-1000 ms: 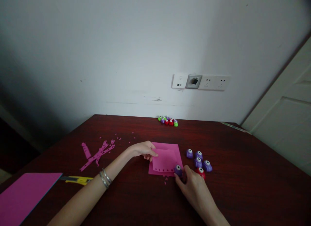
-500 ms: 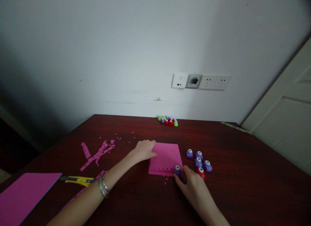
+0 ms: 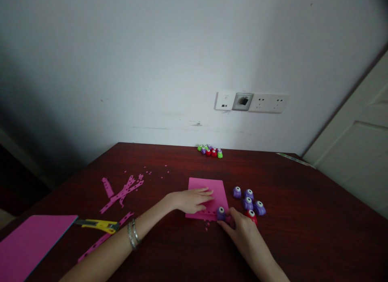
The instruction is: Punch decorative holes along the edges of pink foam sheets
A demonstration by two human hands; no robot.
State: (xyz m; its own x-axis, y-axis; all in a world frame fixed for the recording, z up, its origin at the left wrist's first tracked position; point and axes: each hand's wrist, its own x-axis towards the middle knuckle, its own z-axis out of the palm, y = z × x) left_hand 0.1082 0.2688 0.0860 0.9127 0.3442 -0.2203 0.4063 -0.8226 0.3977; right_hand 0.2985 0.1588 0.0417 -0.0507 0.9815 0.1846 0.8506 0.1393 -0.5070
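A pink sheet of paper (image 3: 207, 185) lies on the table, with a row of small punched holes along its near edge; a second pink layer shows beneath it. My left hand (image 3: 190, 201) rests flat on the sheet, fingers stretched out. At the sheet's near right corner sits a small purple craft punch (image 3: 221, 212) with a white, eye-like top. Thumb and fingers of my right hand (image 3: 244, 232) grip this punch from the right. Just beyond that hand are a red craft punch (image 3: 251, 216) and several purple punches (image 3: 247, 203).
More coloured punches (image 3: 214, 152) stand by the wall. On the left lie punched pink strips (image 3: 121, 195), a yellow utility knife (image 3: 101, 225) and a larger pink sheet (image 3: 36, 241). Pink paper bits (image 3: 207, 224) are scattered near the sheet. A thin strip (image 3: 295, 160) lies at the back right.
My left hand has moved from the sheet's far left corner down toward its near edge and now lies flat. My right hand stays on the purple punch at the corner.
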